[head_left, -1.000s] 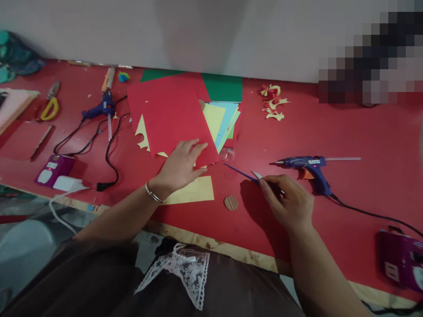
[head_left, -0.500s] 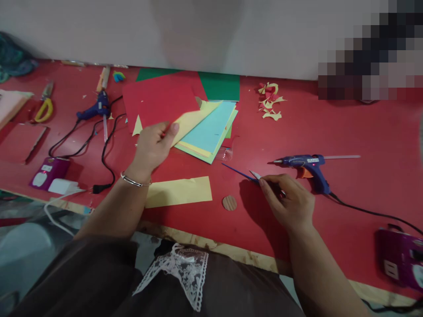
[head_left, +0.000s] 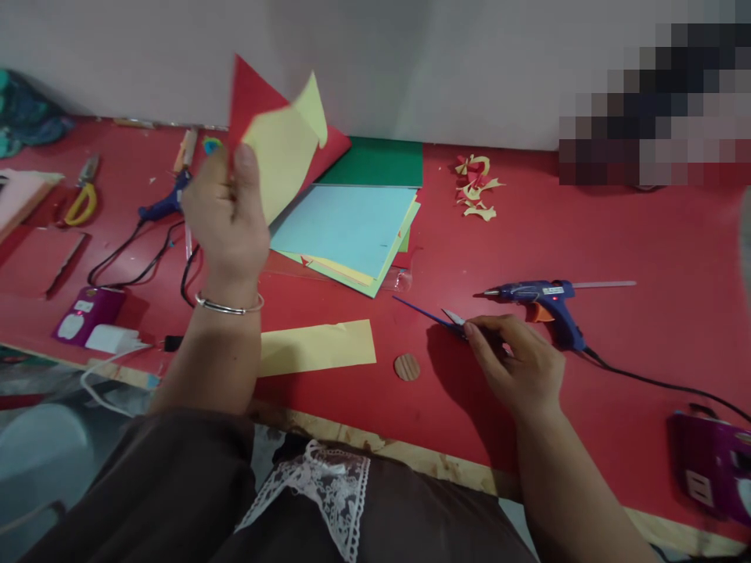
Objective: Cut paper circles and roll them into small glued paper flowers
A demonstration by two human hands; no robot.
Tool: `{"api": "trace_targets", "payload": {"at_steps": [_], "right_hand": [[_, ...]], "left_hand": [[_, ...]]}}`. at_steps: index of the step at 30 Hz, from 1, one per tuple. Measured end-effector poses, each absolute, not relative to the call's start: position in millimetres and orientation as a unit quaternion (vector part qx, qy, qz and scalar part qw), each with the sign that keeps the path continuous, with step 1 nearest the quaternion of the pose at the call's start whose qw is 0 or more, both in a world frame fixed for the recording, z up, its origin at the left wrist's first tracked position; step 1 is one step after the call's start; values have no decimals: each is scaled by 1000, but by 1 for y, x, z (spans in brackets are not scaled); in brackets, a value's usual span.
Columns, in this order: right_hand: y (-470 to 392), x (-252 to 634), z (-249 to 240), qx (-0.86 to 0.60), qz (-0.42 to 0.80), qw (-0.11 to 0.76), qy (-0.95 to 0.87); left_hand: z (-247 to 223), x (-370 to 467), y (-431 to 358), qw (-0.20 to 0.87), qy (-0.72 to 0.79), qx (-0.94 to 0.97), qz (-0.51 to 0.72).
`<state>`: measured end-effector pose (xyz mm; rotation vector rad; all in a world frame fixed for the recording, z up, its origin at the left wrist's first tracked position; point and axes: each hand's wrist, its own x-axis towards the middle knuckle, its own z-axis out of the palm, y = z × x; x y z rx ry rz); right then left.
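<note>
Up went the colour on the left: the left hand (head_left: 226, 211), fingers curled in and thumb pressed flat, had hold of a yellow sheet (head_left: 278, 160) with a red sheet (head_left: 249, 90) behind it; both stood tilted above the worktop (head_left: 616, 227), toward its far edge, the yellow one's upper corner bent over. Just beneath and to the right lay the pile; a blue sheet (head_left: 346, 219) was on top, paler edges poked out under its near side, and a green sheet (head_left: 390, 160) showed beyond it at the far edge.

Over on the right, the right hand (head_left: 516, 363) was partly closed, thumb and forefinger pinching a pointed tool (head_left: 452, 317), its grip mostly hidden by the fingers; a thin blue stick (head_left: 423, 311) ran out alongside, and whether the hand gripped that too, one could not tell. Near the tool, toward the near edge, sat a wooden disc (head_left: 407, 367); left of it a yellow strip (head_left: 322, 346) lay flat, its left end behind the forearm. Beyond the right hand rested a glue gun (head_left: 537, 293), nozzle pointing left; curly scraps (head_left: 478, 188) were heaped toward the far edge.
</note>
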<state>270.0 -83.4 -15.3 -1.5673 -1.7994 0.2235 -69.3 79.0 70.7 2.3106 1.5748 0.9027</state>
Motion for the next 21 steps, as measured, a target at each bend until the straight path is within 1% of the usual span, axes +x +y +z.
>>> {"api": "trace_targets", "payload": {"at_steps": [4,9,13,16,19,21], "right_hand": [[-84,274,-17,-625,86,372,-681],[-84,279,-13,-663,61,377,-644],[-86,287,-10,-712,60,421,-559],[-87,295,-9,-735,66,451,-502],[-88,302,-9,-746,69,460,-477],[-89,305,-10,-750,59,460,-472]], "left_hand": [[55,-50,66,84,506,810,285],[21,-35,59,62,476,834,271],[8,-22,50,85,398,902,147],[13,-6,22,80,367,922,97],[17,8,-23,81,291,952,51],[17,13,-52,83,265,959,50]]}}
